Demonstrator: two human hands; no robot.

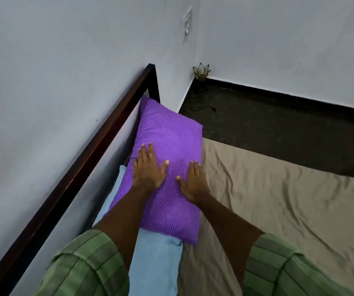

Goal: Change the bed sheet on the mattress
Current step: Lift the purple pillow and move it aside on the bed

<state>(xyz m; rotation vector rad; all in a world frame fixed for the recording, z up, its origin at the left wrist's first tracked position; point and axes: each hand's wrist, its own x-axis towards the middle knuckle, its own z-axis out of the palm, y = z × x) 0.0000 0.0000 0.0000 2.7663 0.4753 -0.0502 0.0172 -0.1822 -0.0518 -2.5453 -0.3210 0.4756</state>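
Note:
A purple pillow with white dots (171,137) lies along the head of the bed, partly on top of a light blue pillow (156,259). My left hand (148,169) lies flat on the purple pillow with fingers straight. My right hand (194,182) presses flat on the same pillow near its right edge. A beige sheet (278,199) covers the mattress to the right, with wrinkles across it.
A dark wooden headboard rail (82,165) runs along the white wall on the left. The dark floor (268,120) lies beyond the bed. A small lotus-shaped lamp (201,71) with a cord stands in the room's corner. A switch plate (187,23) is on the wall.

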